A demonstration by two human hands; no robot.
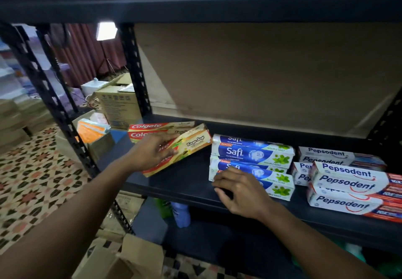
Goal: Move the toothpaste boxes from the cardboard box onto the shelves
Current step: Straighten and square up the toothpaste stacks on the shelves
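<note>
My left hand (152, 151) grips a red and cream Colgate box (189, 146), tilted over the black shelf (174, 183) in front of two stacked Colgate boxes (152, 127). My right hand (241, 189) rests with curled fingers on the left end of the front blue and white Safi boxes (276, 180). More Safi boxes (252, 149) are stacked behind them. Several Pepsodent boxes (348, 183) are stacked at the right of the shelf. The open cardboard box (121, 259) lies on the floor at the bottom left, its inside hidden.
A black upright post (52, 104) stands at the shelf's left edge and another shelf board runs overhead. A brown backboard (261, 71) closes the rear. Bottles (180, 213) stand on the shelf below. Cartons (117, 104) sit on the patterned floor beyond.
</note>
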